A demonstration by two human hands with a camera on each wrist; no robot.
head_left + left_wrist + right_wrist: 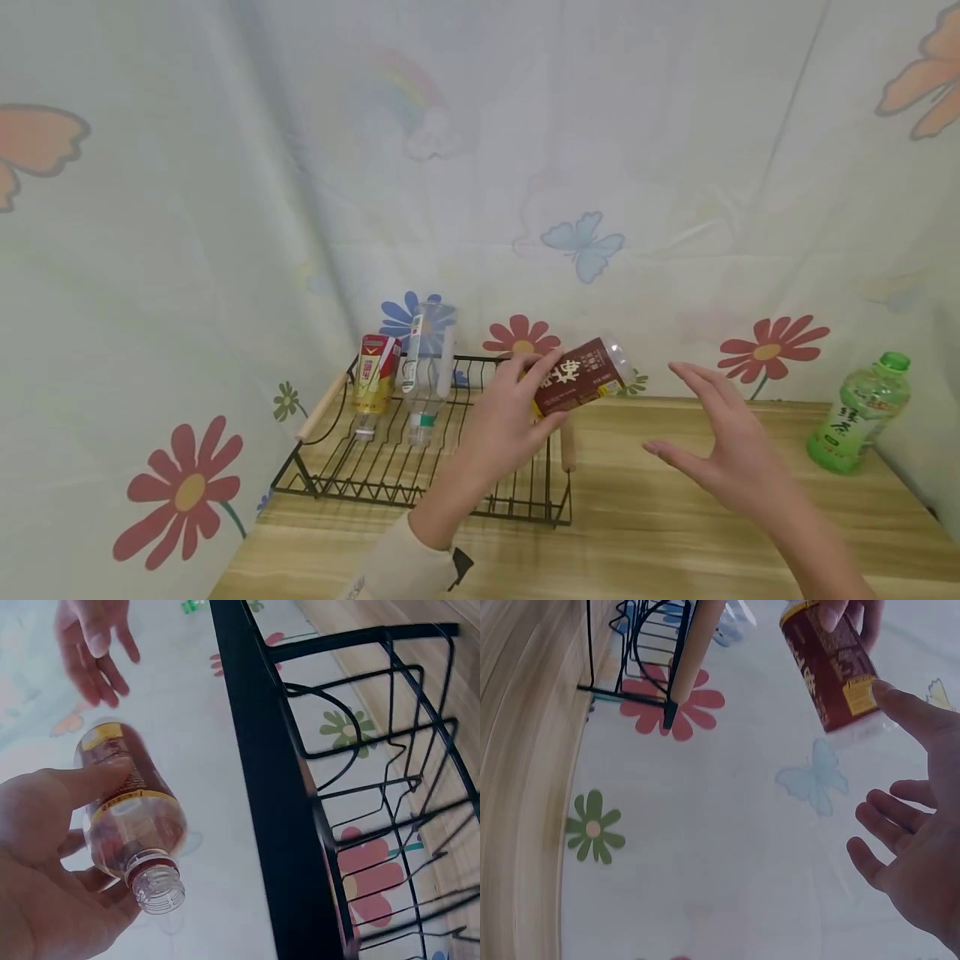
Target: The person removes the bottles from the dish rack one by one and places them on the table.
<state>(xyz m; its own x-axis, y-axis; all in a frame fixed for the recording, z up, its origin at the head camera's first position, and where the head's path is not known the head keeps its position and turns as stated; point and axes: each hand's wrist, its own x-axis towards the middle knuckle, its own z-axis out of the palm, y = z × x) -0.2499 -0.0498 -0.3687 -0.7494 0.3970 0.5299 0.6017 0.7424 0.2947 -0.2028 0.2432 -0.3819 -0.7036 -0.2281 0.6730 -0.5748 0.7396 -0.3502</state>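
Brown-labelled bottle [576, 377] tilts, clasped in the left hand [513, 408], base angled up toward the right hand [726, 437], which hangs clear of it, thumb and fingers parted!

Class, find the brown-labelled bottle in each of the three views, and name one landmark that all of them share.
Head: brown-labelled bottle right of centre, below the middle, tilted in the left hand.
Left wrist: left of centre, its uncapped neck pointing down.
Right wrist: upper right, partly cut off by the top edge.
Shared landmark: the black wire rack.
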